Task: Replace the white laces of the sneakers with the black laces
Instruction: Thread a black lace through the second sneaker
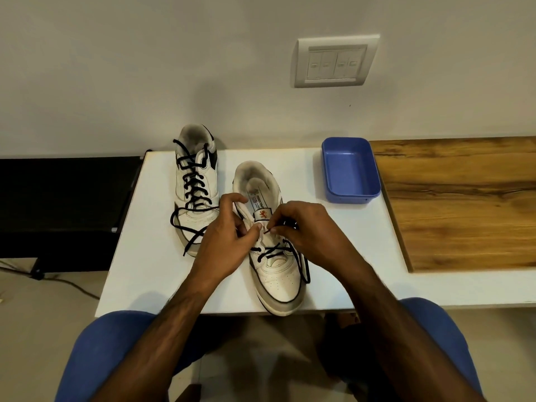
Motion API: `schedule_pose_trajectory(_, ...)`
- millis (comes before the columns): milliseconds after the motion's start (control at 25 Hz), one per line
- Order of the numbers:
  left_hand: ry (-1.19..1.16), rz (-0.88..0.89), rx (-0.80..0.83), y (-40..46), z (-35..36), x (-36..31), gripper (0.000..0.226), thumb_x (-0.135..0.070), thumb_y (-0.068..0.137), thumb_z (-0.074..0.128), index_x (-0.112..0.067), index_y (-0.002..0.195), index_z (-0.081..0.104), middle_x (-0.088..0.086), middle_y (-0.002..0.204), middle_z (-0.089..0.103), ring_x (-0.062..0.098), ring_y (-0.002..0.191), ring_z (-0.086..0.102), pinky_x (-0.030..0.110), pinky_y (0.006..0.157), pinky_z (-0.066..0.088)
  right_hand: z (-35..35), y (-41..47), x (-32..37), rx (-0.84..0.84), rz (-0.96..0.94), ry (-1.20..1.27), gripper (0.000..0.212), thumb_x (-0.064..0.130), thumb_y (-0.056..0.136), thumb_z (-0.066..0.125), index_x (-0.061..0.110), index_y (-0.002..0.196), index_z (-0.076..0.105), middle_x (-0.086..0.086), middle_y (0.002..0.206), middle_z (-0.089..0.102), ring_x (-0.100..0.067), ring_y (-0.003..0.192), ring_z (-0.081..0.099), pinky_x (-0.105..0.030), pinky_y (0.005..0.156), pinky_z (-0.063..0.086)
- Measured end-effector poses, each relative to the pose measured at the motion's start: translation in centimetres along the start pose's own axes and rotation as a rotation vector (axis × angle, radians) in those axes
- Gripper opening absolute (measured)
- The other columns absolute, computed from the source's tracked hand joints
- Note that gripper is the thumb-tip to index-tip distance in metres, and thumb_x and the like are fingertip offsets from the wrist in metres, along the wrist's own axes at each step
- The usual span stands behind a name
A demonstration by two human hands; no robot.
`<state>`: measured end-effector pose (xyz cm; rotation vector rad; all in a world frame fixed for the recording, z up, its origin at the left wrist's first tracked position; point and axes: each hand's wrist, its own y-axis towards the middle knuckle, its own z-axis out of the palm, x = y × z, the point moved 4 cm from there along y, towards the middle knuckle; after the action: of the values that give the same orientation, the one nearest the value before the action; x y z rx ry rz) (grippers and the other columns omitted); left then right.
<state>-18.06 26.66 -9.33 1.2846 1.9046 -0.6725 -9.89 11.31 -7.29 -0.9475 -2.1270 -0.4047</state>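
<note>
Two white sneakers stand on the white table [348,256], toes towards me. The left sneaker [195,181] is laced along its whole length with a black lace whose loose ends trail over its toe. The right sneaker [275,274] has a black lace [272,250] through its lowest eyelets only, with one end hanging down its right side. My left hand [223,245] grips the sneaker's left eyelet flap beside the tongue. My right hand [307,227] pinches the lace tip at an eyelet in the middle. No white lace shows.
A blue plastic tray [349,172] stands at the back right of the table, nothing visible inside. To the right lies a wooden surface [464,204]. A black cabinet sits at the left, and a switch plate is on the wall behind. My knees are under the table's front edge.
</note>
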Motion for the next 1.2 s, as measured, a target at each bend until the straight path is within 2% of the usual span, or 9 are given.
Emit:
schedule_pose_trajectory(120,-0.120,-0.052,0.070,-0.1,-0.5,0.6,0.045,-0.022,0.097,0.065,-0.039,0.128,0.037,0.000,0.080,0.067,0.011,0.075,0.067,0.022,0.070,0.050,1.4,0.0,0.0,-0.020,-0.030,-0.091,0.007,0.017,0.089,0.075,0.020,0.095,0.076,0.007,0.101,0.058,-0.007,0.090,0.056,-0.031,0.078,0.053)
schedule_pose_trajectory(240,-0.194,-0.064,0.111,0.0,-0.8,1.2,0.047,-0.020,0.098,0.064,-0.043,0.129,0.037,0.000,0.084,0.066,0.017,0.085,0.070,0.039,0.084,0.055,2.4,-0.2,0.5,-0.087,-0.039,-0.151,0.008,0.023,0.088,0.076,0.022,0.096,0.076,0.007,0.099,0.056,-0.008,0.090,0.054,-0.029,0.075,0.052)
schedule_pose_trajectory(320,-0.202,-0.060,0.117,0.1,-0.8,1.3,0.047,-0.018,0.098,0.064,-0.042,0.129,0.037,-0.001,0.084,0.065,0.019,0.087,0.070,0.044,0.089,0.055,2.8,-0.2,0.7,-0.114,-0.029,-0.156,0.007,0.022,0.088,0.076,0.022,0.095,0.076,0.009,0.096,0.057,-0.008,0.090,0.052,-0.028,0.075,0.050)
schedule_pose_trajectory(480,-0.225,-0.041,0.125,0.0,-0.8,1.3,0.048,-0.018,0.097,0.064,-0.041,0.130,0.038,-0.002,0.082,0.065,0.021,0.086,0.069,0.050,0.090,0.055,3.1,-0.2,0.4,-0.156,0.030,-0.096,0.004,0.022,0.087,0.077,0.024,0.089,0.075,0.014,0.089,0.056,-0.005,0.085,0.053,-0.025,0.072,0.048)
schedule_pose_trajectory(600,-0.222,-0.029,0.127,0.1,-0.7,1.4,0.048,-0.017,0.097,0.065,-0.041,0.129,0.039,0.000,0.081,0.064,0.023,0.085,0.069,0.053,0.090,0.054,3.5,-0.2,0.6,-0.189,0.026,-0.137,0.004,0.022,0.086,0.076,0.026,0.088,0.075,0.012,0.090,0.061,-0.009,0.088,0.055,-0.031,0.074,0.049)
schedule_pose_trajectory(800,-0.239,-0.022,0.133,0.2,-0.7,1.7,0.048,-0.017,0.097,0.065,-0.045,0.127,0.039,0.001,0.082,0.065,0.025,0.086,0.070,0.056,0.091,0.053,3.6,-0.1,1.1,-0.099,0.018,-0.286,0.006,0.021,0.090,0.070,0.027,0.091,0.071,0.010,0.096,0.064,-0.015,0.093,0.053,-0.036,0.082,0.041)
schedule_pose_trajectory(960,-0.243,-0.014,0.141,0.2,-0.7,1.8,0.047,-0.020,0.096,0.065,-0.048,0.124,0.039,0.002,0.083,0.065,0.027,0.085,0.070,0.058,0.090,0.053,4.0,-0.2,0.8,-0.116,0.074,-0.184,0.012,0.018,0.091,0.068,0.030,0.090,0.066,0.014,0.089,0.066,-0.012,0.094,0.053,-0.034,0.083,0.035)
schedule_pose_trajectory(1080,-0.261,-0.016,0.147,0.2,-0.7,1.9,0.046,-0.025,0.092,0.062,-0.049,0.124,0.038,0.007,0.090,0.067,0.029,0.088,0.070,0.059,0.090,0.052,4.5,-0.3,0.7,-0.121,0.084,-0.220,0.010,0.020,0.092,0.066,0.030,0.091,0.065,0.014,0.094,0.066,-0.012,0.096,0.053,-0.037,0.087,0.039)
schedule_pose_trajectory(1200,-0.262,-0.012,0.160,0.2,-0.8,2.0,0.049,-0.017,0.097,0.060,-0.049,0.125,0.035,0.012,0.098,0.068,0.025,0.092,0.071,0.058,0.093,0.052,4.4,0.0,0.5,-0.068,0.060,-0.162,0.011,0.021,0.092,0.069,0.031,0.090,0.068,0.017,0.093,0.063,-0.012,0.099,0.052,-0.037,0.089,0.037)
